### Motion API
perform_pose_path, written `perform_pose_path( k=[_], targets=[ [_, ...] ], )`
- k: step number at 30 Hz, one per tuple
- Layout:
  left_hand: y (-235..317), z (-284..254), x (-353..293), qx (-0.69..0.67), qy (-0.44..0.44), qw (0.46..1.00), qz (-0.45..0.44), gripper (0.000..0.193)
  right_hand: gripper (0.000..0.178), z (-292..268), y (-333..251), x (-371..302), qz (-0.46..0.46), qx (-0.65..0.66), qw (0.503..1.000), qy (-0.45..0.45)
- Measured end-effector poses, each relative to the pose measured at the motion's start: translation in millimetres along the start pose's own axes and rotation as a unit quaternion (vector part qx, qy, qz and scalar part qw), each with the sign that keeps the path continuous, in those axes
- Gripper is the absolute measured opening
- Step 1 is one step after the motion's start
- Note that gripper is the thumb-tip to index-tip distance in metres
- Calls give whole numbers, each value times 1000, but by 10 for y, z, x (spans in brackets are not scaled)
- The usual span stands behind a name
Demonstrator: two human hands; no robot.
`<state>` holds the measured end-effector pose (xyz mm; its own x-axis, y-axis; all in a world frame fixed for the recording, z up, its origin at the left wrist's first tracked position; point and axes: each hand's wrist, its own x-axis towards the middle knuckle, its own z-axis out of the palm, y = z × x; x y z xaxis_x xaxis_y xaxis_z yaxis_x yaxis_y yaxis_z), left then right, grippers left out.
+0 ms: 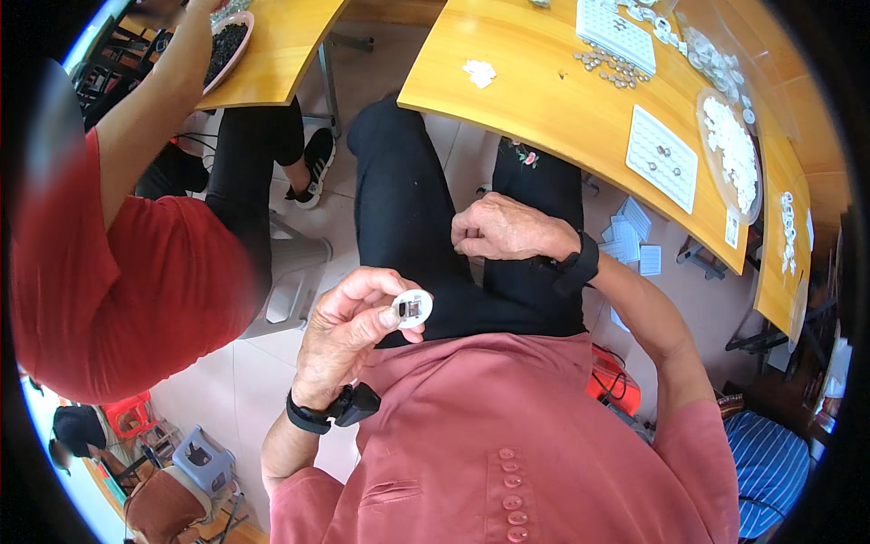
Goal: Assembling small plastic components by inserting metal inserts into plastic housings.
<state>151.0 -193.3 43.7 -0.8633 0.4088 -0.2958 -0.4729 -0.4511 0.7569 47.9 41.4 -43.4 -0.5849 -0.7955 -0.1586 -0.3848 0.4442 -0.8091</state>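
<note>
Between the thumb and fingers of my left hand (pixel 349 331) is a small round white disc (pixel 413 309) with dark and metallic parts at its middle. I hold it up over my lap, its face turned upward. My right hand (pixel 507 227) lies over my right thigh with the fingers curled in; whether anything is inside them is hidden. Beyond that hand, on the yellow table (pixel 517 82), a white tray (pixel 654 186) carries a few small metallic pieces. A round tray (pixel 754 210) heaped with small white parts (pixel 729 150) stands beside it.
Further along the table are another white tray (pixel 616 41), scattered round metal pieces (pixel 612 68) and a white scrap (pixel 478 73). White sheets (pixel 632 231) lie below the table. A person in red (pixel 145 281) sits close on my left by another table (pixel 281 45).
</note>
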Motion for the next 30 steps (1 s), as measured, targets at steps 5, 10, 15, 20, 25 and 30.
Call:
perform_pose_path(
  k=[5,10,15,20,25,30],
  targets=[
    [-63,59,4,-23,-12,999,-26,23,14,13,53,-19,18,-24,999,16],
    [-157,72,-49,4,-4,1000,-15,24,15,45,34,-14,20,-24,999,4],
    [-160,23,-61,-25,-2,1000,-12,23,16,25,18,44,19,-31,999,-2],
    [-132,2,-55,-22,-8,999,-21,23,16,27,9,88,52,-52,997,24],
    [-101,-19,-53,-5,-14,1000,-17,23,20,2,282,224,100,-42,982,154],
    [-47,-50,-64,0,-12,1000,-3,23,20,-117,295,232,144,-77,976,142]
  ],
)
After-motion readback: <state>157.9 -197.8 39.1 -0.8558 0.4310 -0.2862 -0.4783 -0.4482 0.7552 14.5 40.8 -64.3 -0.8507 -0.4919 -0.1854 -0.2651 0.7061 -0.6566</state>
